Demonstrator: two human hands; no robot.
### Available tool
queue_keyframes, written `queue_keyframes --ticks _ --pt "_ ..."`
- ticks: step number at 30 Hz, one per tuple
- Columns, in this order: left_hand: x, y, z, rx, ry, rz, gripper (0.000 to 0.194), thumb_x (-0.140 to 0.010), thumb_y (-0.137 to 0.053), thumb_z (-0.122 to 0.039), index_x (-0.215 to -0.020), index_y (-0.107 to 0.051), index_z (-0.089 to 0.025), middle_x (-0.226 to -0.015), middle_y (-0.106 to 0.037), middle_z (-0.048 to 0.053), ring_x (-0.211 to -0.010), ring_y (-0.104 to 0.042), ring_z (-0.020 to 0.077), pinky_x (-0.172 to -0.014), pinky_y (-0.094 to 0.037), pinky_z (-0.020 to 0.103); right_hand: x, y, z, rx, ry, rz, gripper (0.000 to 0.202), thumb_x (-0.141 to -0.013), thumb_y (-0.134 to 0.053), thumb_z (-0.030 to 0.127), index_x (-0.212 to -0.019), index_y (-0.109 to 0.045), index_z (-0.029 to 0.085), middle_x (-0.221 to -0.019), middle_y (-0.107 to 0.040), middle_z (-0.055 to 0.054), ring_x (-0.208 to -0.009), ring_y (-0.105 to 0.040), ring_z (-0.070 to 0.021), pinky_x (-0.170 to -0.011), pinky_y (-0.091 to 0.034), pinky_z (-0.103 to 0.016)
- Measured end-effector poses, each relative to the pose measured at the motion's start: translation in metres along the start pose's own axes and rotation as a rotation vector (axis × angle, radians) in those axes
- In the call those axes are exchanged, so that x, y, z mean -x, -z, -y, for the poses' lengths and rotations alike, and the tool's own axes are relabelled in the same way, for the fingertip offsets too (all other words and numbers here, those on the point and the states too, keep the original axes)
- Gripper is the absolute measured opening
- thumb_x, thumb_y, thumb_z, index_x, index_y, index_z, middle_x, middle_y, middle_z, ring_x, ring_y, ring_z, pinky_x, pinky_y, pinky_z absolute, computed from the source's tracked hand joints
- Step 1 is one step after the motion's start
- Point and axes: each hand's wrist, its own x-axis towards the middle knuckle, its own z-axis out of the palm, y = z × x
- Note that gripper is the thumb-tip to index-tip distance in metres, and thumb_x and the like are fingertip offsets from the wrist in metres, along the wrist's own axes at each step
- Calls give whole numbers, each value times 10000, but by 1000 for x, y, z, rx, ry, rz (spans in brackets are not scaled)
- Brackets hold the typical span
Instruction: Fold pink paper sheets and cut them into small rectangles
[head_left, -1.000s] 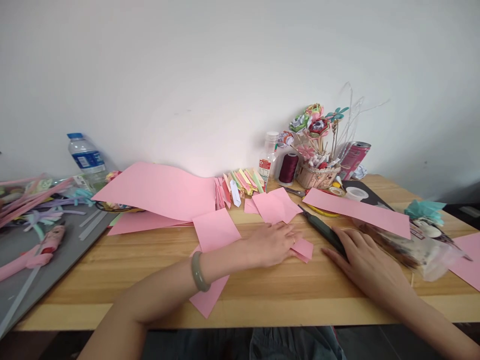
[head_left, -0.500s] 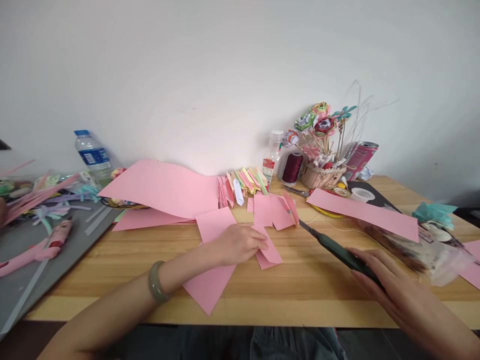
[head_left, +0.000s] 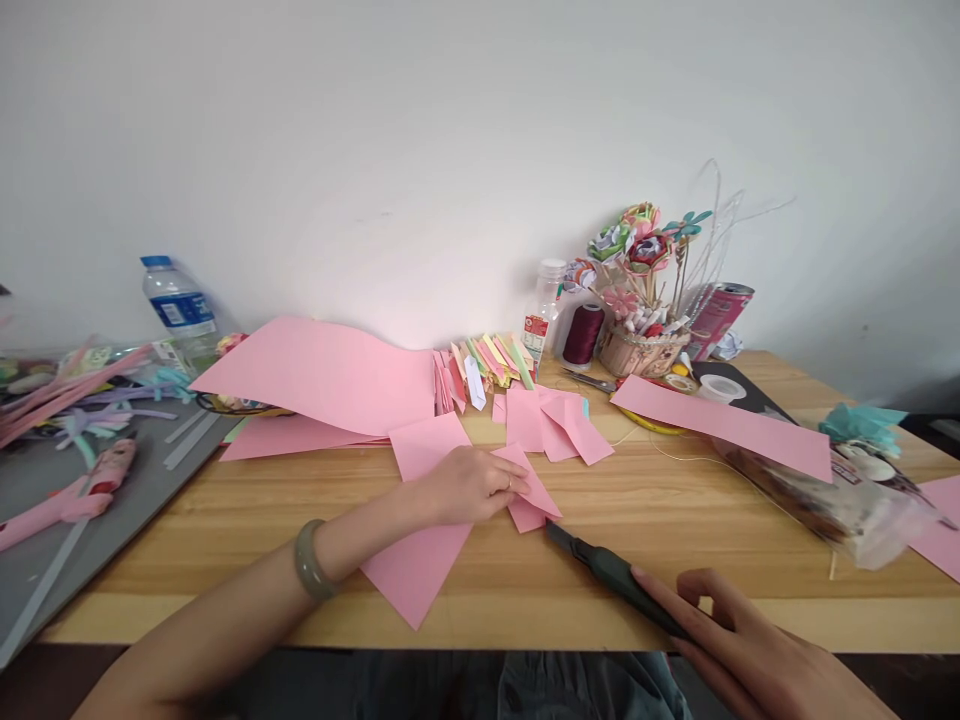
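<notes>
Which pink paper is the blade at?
Small folded piece under the left hand: the green cutter tip is at its near edge. Other pink papers lie farther off.

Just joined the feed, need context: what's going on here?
The left hand presses a folded pink paper on the wooden table. The right hand holds a dark green utility knife, its blade at the paper's near edge. More pink pieces lie just beyond.
</notes>
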Motion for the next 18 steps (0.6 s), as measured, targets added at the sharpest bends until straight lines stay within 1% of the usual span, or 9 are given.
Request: queue_keyframes --ticks 5,8,11,13,15,17,18 --pt "1 3 -2 20 -1 5 264 -846 -447 -148 -930 -690 -206 -1071 -661 -7 -1005 -611 120 -873 -464 218 -8 -3 6 63 -34 -84 417 -886 -352 313 -1288 -461 337 -914 -625 -28 -546 -640 -128 -462 -509 -199" --pt "1 7 -3 69 -30 30 231 -854 -476 -238 -877 -697 -175 -1063 -665 30 -1022 -602 143 -874 -462 220 -8 -3 11 74 -55 -76 406 -882 -358 325 -1267 -485 335 -913 -624 -31 -534 -636 -138 -447 -504 -218" --pt "-2 7 -1 85 -2 34 300 -919 -403 -303 -907 -678 -185 -1045 -669 18 -1004 -603 135 -878 -454 226 -10 -1 16 67 -64 -60 405 -883 -362 325 -1272 -477 328 -915 -618 -32 -550 -640 -144 -459 -509 -225" --pt "-4 4 0 38 17 2 288 -926 -402 -321 -967 -654 -188 -1077 -650 18 -1009 -587 137 -880 -449 238 -11 0 18 59 -57 -60 409 -887 -354 320 -1281 -465 319 -919 -612 -35 -553 -640 -140 -466 -511 -223" --pt "-5 0 1 -48 11 -19 288 -876 -495 -367 -1037 -624 -166 -1141 -613 48 -1060 -541 176 -899 -439 278 -12 -2 19 52 -45 -58 416 -892 -347 314 -1295 -447 310 -926 -603 -39 -550 -638 -132 -470 -512 -216" --pt "-5 -3 1 -151 28 -22 408 -813 -570 -427 -1102 -590 -140 -1190 -578 84 -1108 -496 228 -924 -420 335 -12 -5 17 53 -28 -68 426 -896 -343 309 -1315 -419 307 -938 -590 -43 -557 -639 -126 -478 -512 -212" --pt "-4 -4 0 -197 43 -19 458 -800 -576 -453 -1125 -576 -130 -1205 -568 98 -1120 -485 245 -935 -407 357 -12 -7 17 55 -21 -74 432 -899 -341 307 -1327 -400 311 -946 -582 -45 -570 -641 -126 -486 -514 -213"
